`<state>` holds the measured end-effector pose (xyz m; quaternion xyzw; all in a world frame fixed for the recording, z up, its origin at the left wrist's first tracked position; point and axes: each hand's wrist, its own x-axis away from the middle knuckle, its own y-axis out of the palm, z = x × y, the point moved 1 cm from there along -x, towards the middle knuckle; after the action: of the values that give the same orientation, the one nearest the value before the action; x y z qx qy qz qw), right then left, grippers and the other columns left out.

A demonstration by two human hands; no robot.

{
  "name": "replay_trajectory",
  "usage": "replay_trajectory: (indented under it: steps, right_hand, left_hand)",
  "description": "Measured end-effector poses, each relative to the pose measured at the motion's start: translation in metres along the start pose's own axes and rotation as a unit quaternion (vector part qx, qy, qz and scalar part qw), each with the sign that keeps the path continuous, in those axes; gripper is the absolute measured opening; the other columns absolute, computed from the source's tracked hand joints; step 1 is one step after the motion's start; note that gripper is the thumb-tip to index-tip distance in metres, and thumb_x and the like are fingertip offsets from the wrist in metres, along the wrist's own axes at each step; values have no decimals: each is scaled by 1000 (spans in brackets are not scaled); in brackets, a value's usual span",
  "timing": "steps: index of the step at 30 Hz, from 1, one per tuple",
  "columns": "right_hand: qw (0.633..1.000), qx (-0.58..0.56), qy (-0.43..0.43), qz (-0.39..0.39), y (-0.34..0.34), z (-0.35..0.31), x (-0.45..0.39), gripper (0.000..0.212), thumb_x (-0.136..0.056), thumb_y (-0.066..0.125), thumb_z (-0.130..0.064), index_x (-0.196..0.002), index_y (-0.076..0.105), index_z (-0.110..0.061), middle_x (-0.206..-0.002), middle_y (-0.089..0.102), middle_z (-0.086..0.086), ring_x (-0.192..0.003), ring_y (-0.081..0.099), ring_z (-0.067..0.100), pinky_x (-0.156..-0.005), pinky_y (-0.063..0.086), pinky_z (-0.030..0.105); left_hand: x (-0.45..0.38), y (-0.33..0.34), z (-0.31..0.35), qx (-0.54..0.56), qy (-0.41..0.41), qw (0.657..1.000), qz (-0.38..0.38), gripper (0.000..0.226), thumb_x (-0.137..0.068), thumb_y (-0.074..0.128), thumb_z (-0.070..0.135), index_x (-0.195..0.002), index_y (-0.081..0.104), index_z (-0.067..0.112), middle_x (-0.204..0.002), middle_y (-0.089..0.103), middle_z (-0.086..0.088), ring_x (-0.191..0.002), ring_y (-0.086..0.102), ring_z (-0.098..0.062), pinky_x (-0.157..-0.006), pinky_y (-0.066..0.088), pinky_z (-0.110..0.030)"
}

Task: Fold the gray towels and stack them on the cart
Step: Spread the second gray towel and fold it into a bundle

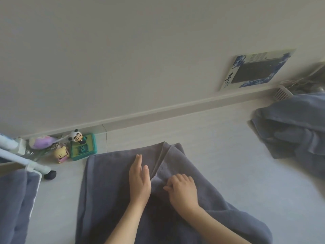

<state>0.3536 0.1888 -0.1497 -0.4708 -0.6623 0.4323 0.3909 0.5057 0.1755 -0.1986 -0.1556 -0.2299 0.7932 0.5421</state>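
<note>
A gray towel [109, 187] lies spread on the pale floor [219, 155], one long flap folded over along its middle. The left hand [139, 180] rests flat on it with fingers straight and together, gripping nothing; the right hand [182, 188] sits just beside it, fingers curled and pinching the folded edge. At far right a heap of gray towels [295, 131] lies crumpled, too bunched to count. At left, the white cart [33, 166] carries more gray cloth [14, 199]. Against the baseboard [158, 111] sit a green box [84, 147], a panda figure [76, 136], a yellow figure [60, 154] and a purple toy [42, 141]. A blue-and-white picture [255, 67] leans on the wall.
</note>
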Motion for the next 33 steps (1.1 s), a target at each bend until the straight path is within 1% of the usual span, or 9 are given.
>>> replay_trajectory:
  steps: [3,5,10,15,17,19,23,27,33]
  right_hand:
    - [976,-136,161,60,-42,32,-20,13,-86,61,-27,-80,58,-16,-85,65,6,-84,61,32,-66,38,32]
    - [950,-191,222,109,-68,68,-39,14,-93,53,-24,-91,56,-10,-96,65,16,-94,59,37,-69,36,34]
    - [919,-173,315,160,-120,157,-90,16,-95,48,-20,-97,52,-4,-88,56,19,-91,55,37,-67,30,32]
    - [923,-195,312,116,-105,202,-117,19,-93,52,-23,-99,53,-5,-89,60,17,-92,57,36,-67,34,34]
    - [920,-194,332,76,-90,204,-118,42,-94,48,-37,-122,46,-6,-113,59,21,-109,54,38,-85,41,38]
    - [923,-146,355,39,-77,205,-119,59,-92,43,-51,-128,43,-4,-125,53,22,-117,50,39,-95,39,42]
    - [918,-114,378,12,-64,206,-121,48,-91,47,-48,-108,52,-4,-114,60,18,-107,56,35,-86,43,38]
    - [916,-150,363,77,-64,207,-119,24,-91,55,-35,-97,51,-12,-110,57,12,-95,57,31,-72,38,33]
    - [946,-94,305,53,-63,200,-101,44,-92,47,-46,-113,47,-7,-110,57,15,-100,57,36,-73,39,36]
  left_hand:
    - [-1,4,3,-114,25,993,-24,71,-87,13,53,-147,32,19,-155,24,0,-144,19,-14,-115,4,-21]
    - [0,9,0,-237,42,969,-47,68,-89,13,55,-147,30,24,-156,22,-1,-145,17,-17,-115,1,-28]
    - [0,18,-6,-396,57,913,-82,65,-92,19,55,-144,38,21,-151,34,-14,-139,31,-32,-113,15,-46]
    - [-2,22,-3,-426,43,899,-91,70,-93,8,57,-145,36,19,-151,33,-14,-139,30,-33,-113,13,-48]
    - [-2,22,-1,-422,36,903,-78,67,-91,22,54,-144,39,17,-150,33,-17,-139,29,-33,-114,11,-49]
    - [-2,28,5,-409,43,909,-68,67,-87,30,50,-143,40,14,-151,32,-18,-140,27,-32,-115,8,-48]
    - [-4,48,18,-402,80,908,-89,67,-87,31,49,-146,35,17,-154,26,-15,-143,19,-31,-117,3,-46]
    - [-8,53,18,-426,80,895,-100,67,-85,33,51,-144,38,19,-151,34,-14,-139,28,-36,-114,10,-53]
    - [-8,64,26,-397,93,909,-85,68,-84,36,48,-143,39,14,-152,29,-18,-141,21,-34,-114,7,-51]
